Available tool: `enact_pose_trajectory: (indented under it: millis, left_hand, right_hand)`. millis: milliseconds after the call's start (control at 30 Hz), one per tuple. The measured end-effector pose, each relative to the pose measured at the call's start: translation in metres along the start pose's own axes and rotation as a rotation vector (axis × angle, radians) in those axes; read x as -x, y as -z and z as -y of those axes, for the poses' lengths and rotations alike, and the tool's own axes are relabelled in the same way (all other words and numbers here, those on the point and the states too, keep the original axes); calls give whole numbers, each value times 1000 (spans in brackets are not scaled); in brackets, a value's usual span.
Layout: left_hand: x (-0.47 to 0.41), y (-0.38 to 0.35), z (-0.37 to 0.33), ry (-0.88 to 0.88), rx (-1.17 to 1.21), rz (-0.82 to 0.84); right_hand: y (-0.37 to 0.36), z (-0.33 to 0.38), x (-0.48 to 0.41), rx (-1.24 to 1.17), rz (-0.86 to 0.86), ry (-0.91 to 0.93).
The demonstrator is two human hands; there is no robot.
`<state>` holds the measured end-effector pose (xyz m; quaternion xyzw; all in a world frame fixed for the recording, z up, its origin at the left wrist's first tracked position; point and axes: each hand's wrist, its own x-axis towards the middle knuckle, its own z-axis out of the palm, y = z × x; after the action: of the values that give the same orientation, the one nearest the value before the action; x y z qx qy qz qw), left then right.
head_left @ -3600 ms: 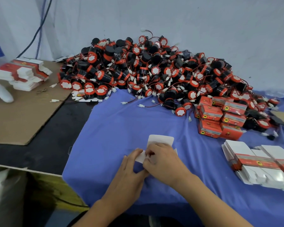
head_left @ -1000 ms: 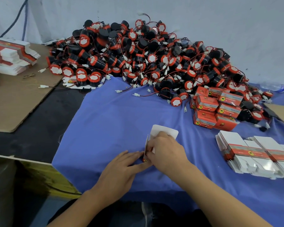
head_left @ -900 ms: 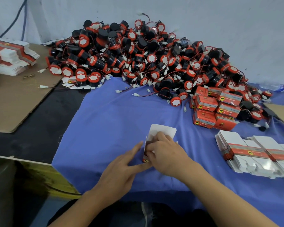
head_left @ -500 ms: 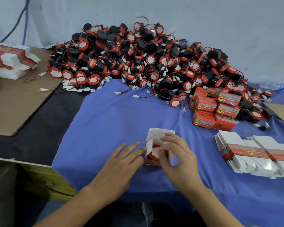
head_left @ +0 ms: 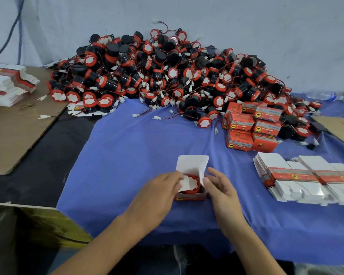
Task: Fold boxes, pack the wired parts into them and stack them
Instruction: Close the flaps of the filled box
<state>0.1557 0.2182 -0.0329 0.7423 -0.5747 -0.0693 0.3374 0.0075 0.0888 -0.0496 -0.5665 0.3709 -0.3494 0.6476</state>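
So your little box [head_left: 190, 197] sits open on the blue cloth [head_left: 137, 145] with a red part [head_left: 193, 184] inside, your left hand [head_left: 157, 193] has its grip released, pushing flat on the left flap [head_left: 185, 182], and your right hand [head_left: 219, 187] touches the right flap [head_left: 201, 175], can't tell if that grip pinches it.

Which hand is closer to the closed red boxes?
Right. The right hand is right of the open box, toward the closed red boxes; the left hand is left of it, farther off.
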Motion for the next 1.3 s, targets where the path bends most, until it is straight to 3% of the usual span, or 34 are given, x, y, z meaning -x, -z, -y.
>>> enact_pose_trajectory:
  millis: [100, 200, 300, 400, 500, 800, 1000, 1300]
  left_hand:
    - [-14, -6, -1, 183, 287, -112]
    - [-17, -9, 3, 222, 438, -140]
    - [-17, -9, 8, 112, 318, -53]
    - [-11, -2, 19, -28, 140, 37]
    - [-1, 3, 35, -61, -13, 135]
    - [15, 1, 42, -98, 78, 18]
    - [19, -9, 38, -82, 144, -59]
    - [16, -6, 36, -57, 126, -49]
  right_hand:
    - [-1, 0, -4, 72, 94, 48]
    - [2, 0, -4, 206, 107, 137]
    - [9, -4, 2, 237, 148, 203]
    - [16, -9, 5, 257, 297, 205]
    - [17, -14, 6, 303, 374, 233]
    - [12, -24, 4, 489, 318, 487]
    - [11, -28, 3, 523, 289, 517]
    - [7, -28, 4, 462, 273, 470]
